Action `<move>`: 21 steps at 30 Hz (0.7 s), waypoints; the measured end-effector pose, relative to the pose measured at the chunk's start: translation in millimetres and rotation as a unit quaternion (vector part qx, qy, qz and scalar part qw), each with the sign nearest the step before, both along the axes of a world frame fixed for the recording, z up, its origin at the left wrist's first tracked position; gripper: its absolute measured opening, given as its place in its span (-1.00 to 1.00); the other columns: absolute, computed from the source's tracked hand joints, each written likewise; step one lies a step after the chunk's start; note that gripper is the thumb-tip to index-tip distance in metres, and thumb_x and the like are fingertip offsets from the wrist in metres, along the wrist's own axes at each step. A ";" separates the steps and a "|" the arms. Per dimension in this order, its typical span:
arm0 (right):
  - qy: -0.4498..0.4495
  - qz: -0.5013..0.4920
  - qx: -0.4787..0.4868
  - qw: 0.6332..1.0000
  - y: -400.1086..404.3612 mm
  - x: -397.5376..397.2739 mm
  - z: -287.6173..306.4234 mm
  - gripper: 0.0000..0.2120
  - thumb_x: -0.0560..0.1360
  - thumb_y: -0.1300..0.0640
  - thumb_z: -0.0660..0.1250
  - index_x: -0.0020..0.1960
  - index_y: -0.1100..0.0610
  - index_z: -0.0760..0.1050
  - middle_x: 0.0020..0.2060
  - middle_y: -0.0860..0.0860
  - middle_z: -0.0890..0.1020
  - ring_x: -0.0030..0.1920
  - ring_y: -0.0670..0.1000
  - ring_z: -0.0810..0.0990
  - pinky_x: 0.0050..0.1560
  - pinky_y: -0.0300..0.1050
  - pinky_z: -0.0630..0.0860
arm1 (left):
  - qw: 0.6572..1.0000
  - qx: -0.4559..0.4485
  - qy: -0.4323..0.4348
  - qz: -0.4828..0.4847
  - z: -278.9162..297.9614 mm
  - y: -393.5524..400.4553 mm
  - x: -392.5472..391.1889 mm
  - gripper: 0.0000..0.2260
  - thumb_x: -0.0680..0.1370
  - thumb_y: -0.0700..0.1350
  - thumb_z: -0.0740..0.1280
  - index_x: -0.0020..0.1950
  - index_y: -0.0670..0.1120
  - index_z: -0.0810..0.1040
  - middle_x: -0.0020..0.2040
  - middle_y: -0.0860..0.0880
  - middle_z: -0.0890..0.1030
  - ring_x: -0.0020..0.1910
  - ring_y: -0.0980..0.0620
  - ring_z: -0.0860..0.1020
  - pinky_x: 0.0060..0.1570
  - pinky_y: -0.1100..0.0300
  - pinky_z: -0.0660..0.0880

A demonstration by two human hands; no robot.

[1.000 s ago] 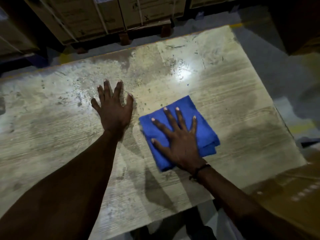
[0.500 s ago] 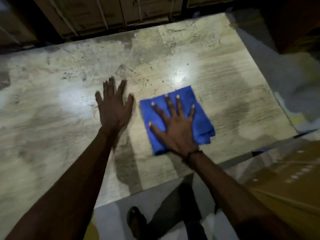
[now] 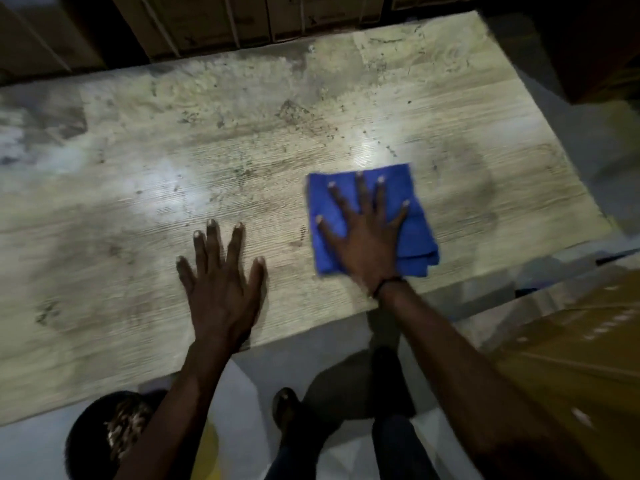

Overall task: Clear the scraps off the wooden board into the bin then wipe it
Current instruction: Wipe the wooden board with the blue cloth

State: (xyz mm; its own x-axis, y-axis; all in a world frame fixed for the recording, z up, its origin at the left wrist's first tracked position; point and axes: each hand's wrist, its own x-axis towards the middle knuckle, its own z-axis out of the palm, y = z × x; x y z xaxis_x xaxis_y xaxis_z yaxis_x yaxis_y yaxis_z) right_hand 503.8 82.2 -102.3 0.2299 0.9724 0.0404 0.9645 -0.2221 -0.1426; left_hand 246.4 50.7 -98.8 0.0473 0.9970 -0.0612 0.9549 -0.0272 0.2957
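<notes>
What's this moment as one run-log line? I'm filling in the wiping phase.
phase: wiping | right hand: flat on blue cloth | left hand: flat on wooden board | bin: not identifiable

Strapped cardboard boxes (image 3: 214, 22) behind — a brown carton (image 3: 571, 358) at right, a foot (image 3: 287, 407) below.

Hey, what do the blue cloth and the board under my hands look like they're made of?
Blue cloth: soft woven or microfiber fabric, matte, folded in layers that show at its near edge. Wooden board: pale wood or a wood-grain laminate, with fine parallel grain lines; glare spots suggest a slight sheen, and dark specks and smears mark it.
</notes>
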 end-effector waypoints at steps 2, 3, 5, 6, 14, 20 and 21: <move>0.004 0.081 0.003 0.997 -46.5 -49.8 4.9 -0.32 0.59 -0.48 0.00 0.65 -0.31 0.07 0.70 -0.04 -0.01 0.69 0.17 -0.10 0.51 0.54 -0.15 | 1.000 0.011 0.007 0.007 -2.0 12.9 -18.2 -0.40 0.68 0.31 -0.01 0.71 0.21 0.01 0.74 -0.02 -0.10 0.71 -0.09 -0.10 0.59 -0.34 -0.07; 0.013 0.104 0.002 0.994 -67.0 -61.9 6.8 -0.33 0.59 -0.48 0.02 0.65 -0.32 0.07 0.70 -0.07 -0.02 0.70 0.13 -0.11 0.52 0.52 -0.15 | 1.000 0.014 0.010 0.007 -2.8 19.9 -26.1 -0.40 0.67 0.32 -0.02 0.71 0.21 0.02 0.74 -0.03 -0.09 0.71 -0.11 -0.09 0.58 -0.35 -0.07; 0.013 0.116 -0.003 0.993 -88.9 -60.0 6.8 -0.35 0.58 -0.48 0.05 0.63 -0.37 0.07 0.70 -0.13 -0.02 0.70 0.07 -0.11 0.53 0.50 -0.11 | 1.000 0.018 0.007 0.013 -3.4 33.5 -41.9 -0.39 0.67 0.33 -0.04 0.71 0.20 0.02 0.74 -0.05 -0.08 0.71 -0.14 -0.06 0.57 -0.38 -0.06; -0.005 0.106 -0.008 0.994 -88.3 -50.0 5.2 -0.34 0.58 -0.49 0.04 0.63 -0.38 0.06 0.70 -0.13 -0.02 0.70 0.06 -0.10 0.53 0.50 -0.09 | 1.000 0.018 0.005 0.017 -3.7 40.0 -49.3 -0.39 0.67 0.34 -0.04 0.71 0.20 0.01 0.73 -0.06 -0.07 0.71 -0.16 -0.06 0.56 -0.40 -0.05; 0.033 -0.089 0.012 0.995 17.8 -26.8 -2.0 -0.32 0.58 -0.48 0.00 0.64 -0.30 0.12 0.70 -0.01 0.07 0.68 0.21 -0.02 0.45 0.62 -0.06 | 1.000 0.016 -0.005 0.009 -3.2 77.7 -65.3 -0.38 0.68 0.34 -0.06 0.72 0.16 0.02 0.73 -0.11 -0.09 0.70 -0.21 -0.09 0.54 -0.45 -0.10; 0.027 0.101 -0.019 0.994 -32.2 -115.9 8.7 -0.34 0.58 -0.49 0.01 0.64 -0.35 0.05 0.70 -0.11 -0.04 0.70 0.11 -0.15 0.51 0.53 -0.16 | 1.000 0.025 0.005 -0.001 -6.7 124.6 -62.8 -0.37 0.67 0.34 -0.07 0.71 0.13 0.07 0.73 -0.13 -0.05 0.70 -0.23 -0.05 0.53 -0.46 -0.06; 0.025 0.108 -0.026 0.993 -35.4 -108.3 9.8 -0.34 0.58 -0.49 0.01 0.63 -0.37 0.04 0.70 -0.13 -0.05 0.69 0.09 -0.15 0.52 0.52 -0.15 | 1.000 0.023 0.006 -0.004 -7.2 135.2 -63.3 -0.37 0.67 0.34 -0.07 0.71 0.13 0.07 0.73 -0.13 -0.05 0.70 -0.23 -0.06 0.53 -0.46 -0.06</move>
State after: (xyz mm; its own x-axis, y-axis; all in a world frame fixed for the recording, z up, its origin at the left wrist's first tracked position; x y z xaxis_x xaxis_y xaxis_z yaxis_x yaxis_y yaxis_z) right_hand 395.5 46.8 -92.6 0.0157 0.9997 -0.0168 0.9824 -0.0186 -0.1861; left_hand 183.0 186.0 -106.0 0.0545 0.9984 -0.0166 0.9582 -0.0476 0.2822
